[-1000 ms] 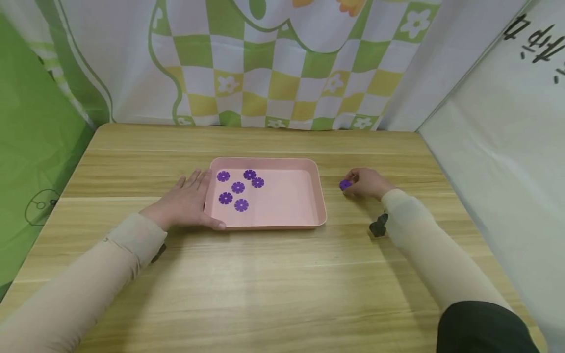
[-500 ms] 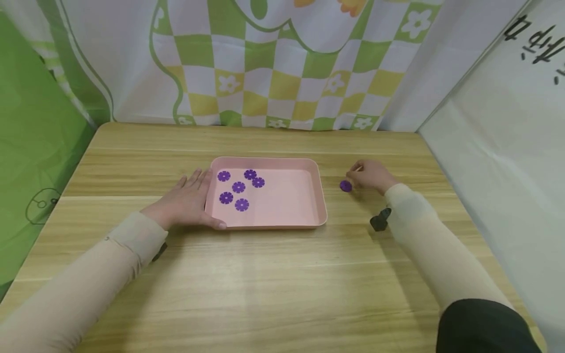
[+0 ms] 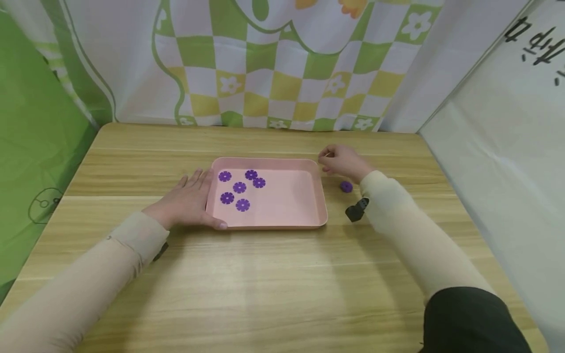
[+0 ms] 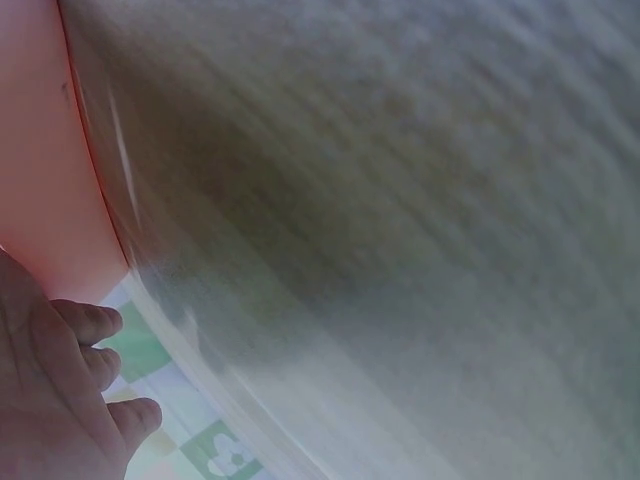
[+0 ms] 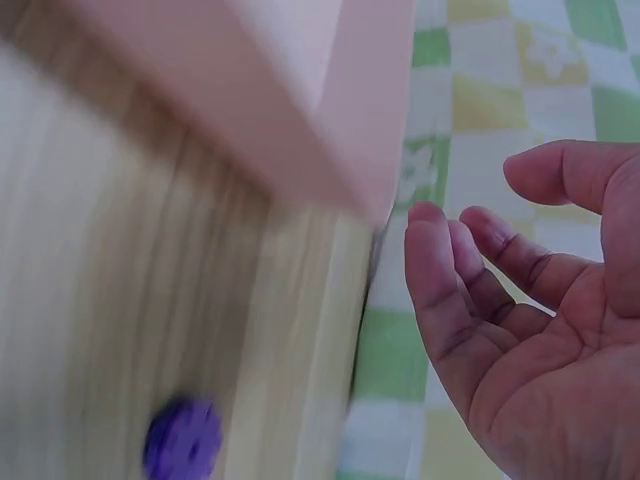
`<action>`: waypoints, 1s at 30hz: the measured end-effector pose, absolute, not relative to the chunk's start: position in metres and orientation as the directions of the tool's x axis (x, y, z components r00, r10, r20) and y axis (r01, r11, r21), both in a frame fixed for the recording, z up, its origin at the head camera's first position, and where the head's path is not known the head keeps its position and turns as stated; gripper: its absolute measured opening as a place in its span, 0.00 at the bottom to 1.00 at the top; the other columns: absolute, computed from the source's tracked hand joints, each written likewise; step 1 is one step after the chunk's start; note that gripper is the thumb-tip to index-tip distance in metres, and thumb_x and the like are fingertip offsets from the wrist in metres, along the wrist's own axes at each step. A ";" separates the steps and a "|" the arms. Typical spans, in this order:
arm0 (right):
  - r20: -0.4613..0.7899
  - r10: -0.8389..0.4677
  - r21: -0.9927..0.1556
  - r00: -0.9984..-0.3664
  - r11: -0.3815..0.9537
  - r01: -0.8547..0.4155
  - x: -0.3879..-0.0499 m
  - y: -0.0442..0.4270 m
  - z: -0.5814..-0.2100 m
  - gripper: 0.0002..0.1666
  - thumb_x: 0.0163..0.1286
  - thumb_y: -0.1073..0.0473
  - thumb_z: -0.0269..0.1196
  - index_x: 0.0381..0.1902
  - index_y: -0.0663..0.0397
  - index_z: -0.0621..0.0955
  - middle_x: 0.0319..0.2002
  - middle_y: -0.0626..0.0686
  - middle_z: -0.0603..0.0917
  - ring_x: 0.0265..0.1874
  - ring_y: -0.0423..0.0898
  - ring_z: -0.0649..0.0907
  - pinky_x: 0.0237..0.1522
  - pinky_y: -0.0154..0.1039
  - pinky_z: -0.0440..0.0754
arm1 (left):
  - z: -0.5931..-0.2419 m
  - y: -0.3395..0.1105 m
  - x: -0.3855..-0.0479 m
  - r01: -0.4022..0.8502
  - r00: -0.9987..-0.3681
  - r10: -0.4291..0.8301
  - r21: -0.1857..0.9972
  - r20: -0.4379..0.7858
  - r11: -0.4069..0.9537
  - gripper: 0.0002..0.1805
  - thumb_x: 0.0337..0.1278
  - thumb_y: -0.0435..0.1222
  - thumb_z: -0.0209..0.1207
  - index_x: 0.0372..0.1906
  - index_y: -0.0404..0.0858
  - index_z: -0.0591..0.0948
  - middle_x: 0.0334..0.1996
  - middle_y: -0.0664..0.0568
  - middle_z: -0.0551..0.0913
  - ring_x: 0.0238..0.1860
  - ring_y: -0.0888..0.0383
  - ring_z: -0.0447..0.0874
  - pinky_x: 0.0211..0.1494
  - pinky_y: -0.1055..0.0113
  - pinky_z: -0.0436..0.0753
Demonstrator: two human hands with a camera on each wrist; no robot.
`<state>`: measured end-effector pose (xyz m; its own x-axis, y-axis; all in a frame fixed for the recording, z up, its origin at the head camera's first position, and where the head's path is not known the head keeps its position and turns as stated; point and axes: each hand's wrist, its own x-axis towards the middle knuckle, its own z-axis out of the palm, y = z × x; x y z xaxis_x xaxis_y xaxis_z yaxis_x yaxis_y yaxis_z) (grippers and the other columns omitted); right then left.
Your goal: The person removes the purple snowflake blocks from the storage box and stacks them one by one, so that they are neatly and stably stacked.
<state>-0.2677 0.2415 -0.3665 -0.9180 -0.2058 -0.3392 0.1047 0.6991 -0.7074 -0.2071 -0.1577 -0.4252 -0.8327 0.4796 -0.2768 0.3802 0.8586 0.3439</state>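
My left hand [image 3: 185, 203] rests against the left end of a pink tray [image 3: 287, 227], fingers spread along its outer side and thumb at the front rim. Inside the tray, toward its left, lie several purple notched discs [image 3: 240, 187]. Over the tray's back right corner hovers my right hand [image 3: 344, 161], holding nothing; the right wrist view shows its fingers [image 5: 432, 260] loosely bent and the thumb apart. One more purple notched piece [image 3: 346, 187] lies on the table to the right of the tray; whether it is a single disc or a stack, I cannot tell.
The wooden table [image 3: 247, 284] meets a checked green and yellow curtain [image 3: 282, 83] at the back. A white panel [image 3: 507, 147] with black writing stands along the right, and a green sheet [image 3: 39, 122] on the left.
My right hand released the purple notched piece right of the tray, then rose and moved left toward the tray's back right corner. The left hand and the discs inside stayed put.
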 end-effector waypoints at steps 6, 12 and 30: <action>-0.352 -0.274 -0.750 -0.895 0.655 0.095 -0.272 0.207 -0.362 0.22 0.81 0.58 0.56 0.63 0.69 0.74 0.60 0.69 0.78 0.56 0.62 0.82 0.59 0.49 0.83 | -0.421 -0.158 -0.207 0.403 -0.832 0.487 0.313 -0.265 0.860 0.84 0.38 0.75 0.68 0.80 0.24 0.35 0.81 0.30 0.34 0.80 0.33 0.27 0.78 0.37 0.30; -0.381 -0.345 -0.747 -0.858 0.661 0.066 -0.275 0.175 -0.366 0.21 0.81 0.57 0.56 0.63 0.67 0.76 0.58 0.66 0.79 0.56 0.61 0.82 0.58 0.50 0.83 | -0.419 -0.157 -0.207 0.418 -0.833 0.491 0.291 -0.255 0.861 0.85 0.36 0.79 0.65 0.80 0.24 0.35 0.81 0.30 0.34 0.80 0.33 0.27 0.78 0.37 0.30; -0.443 -0.359 -0.602 -0.821 0.798 -0.024 -0.285 0.113 -0.394 0.20 0.74 0.56 0.66 0.58 0.61 0.80 0.48 0.55 0.85 0.43 0.48 0.85 0.50 0.40 0.85 | -0.422 -0.157 -0.206 0.404 -0.834 0.484 0.306 -0.263 0.862 0.84 0.37 0.77 0.67 0.80 0.24 0.37 0.81 0.30 0.35 0.80 0.33 0.27 0.78 0.36 0.29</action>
<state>-0.2849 0.1131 -0.3937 -0.8212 -0.3593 -0.4434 -0.0242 0.7981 -0.6020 -0.2061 -0.1568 -0.4217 -0.8343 0.4842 -0.2635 0.4037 0.8621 0.3061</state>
